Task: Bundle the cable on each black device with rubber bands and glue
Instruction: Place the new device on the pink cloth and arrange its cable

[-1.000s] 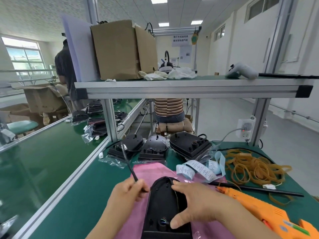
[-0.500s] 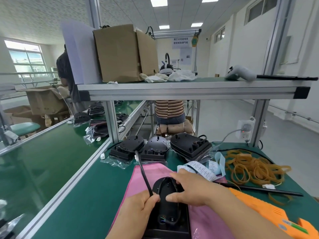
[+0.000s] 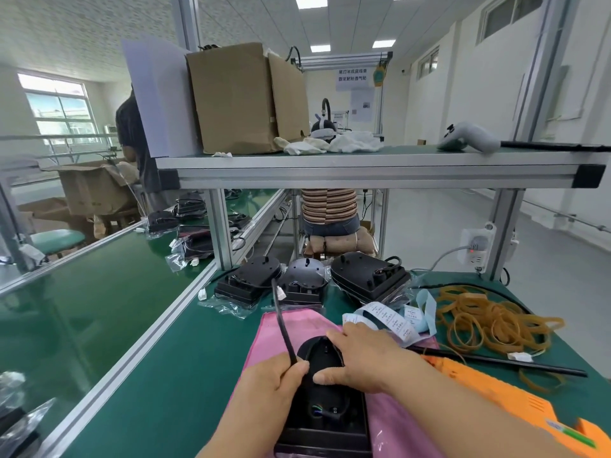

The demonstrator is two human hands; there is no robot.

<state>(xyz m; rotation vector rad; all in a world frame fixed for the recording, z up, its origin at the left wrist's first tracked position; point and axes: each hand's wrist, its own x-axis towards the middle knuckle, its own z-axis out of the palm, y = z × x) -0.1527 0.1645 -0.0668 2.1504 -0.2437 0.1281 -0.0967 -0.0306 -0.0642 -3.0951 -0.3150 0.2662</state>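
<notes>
A black device (image 3: 325, 414) lies upside down on a pink cloth (image 3: 297, 325) on the green bench. My left hand (image 3: 274, 385) grips its black cable (image 3: 281, 322), which rises up and away from the fist. My right hand (image 3: 360, 355) rests on the device's rounded far end, fingers curved over it and thumb against its top. Tan rubber bands (image 3: 492, 319) lie in a heap at the right. An orange glue gun (image 3: 515, 401) lies under my right forearm.
Three more black devices (image 3: 251, 282) (image 3: 305, 279) (image 3: 370, 276) in clear bags stand behind the cloth. White label strips (image 3: 390, 320) lie beside them. A thin black rod (image 3: 496, 361) crosses the bench. An overhead shelf (image 3: 363, 173) carries a cardboard box (image 3: 244, 100).
My left hand has drawn the cable closer along the device's left side. My right hand has slid up the device from its lower part to its rounded far end.
</notes>
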